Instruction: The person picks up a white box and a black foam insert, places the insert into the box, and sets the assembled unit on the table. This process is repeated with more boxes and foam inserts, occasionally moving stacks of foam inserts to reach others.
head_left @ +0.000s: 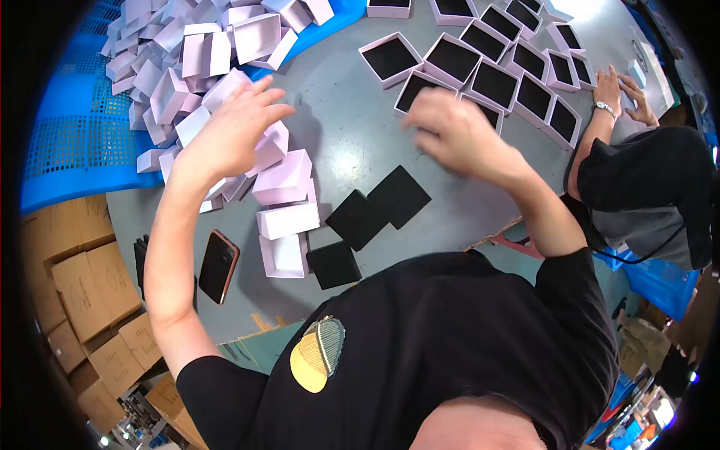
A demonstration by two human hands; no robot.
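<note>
My left hand (244, 124) reaches over the edge of a heap of pale pink open boxes (169, 94), its fingers stretched out and slightly blurred. Nothing shows in its grasp. My right hand (454, 131) hovers at the near edge of the boxes with black inserts (451, 58), fingers loosely bent, thumb apart, holding nothing visible. It partly hides a lined box (420, 88). Between my arms, black foam-like pads (399, 196) lie flat on the grey table (341, 112). Left of them, several pink boxes (283, 178) stand in a loose stack near a white-sided box (289, 220).
A blue perforated crate (71, 150) carries the heap at the left. A phone (218, 266) lies near the table's front edge. At the right, a co-worker's hands (626, 97) rest on the table. Cardboard cartons (90, 289) are stacked on the floor at the left.
</note>
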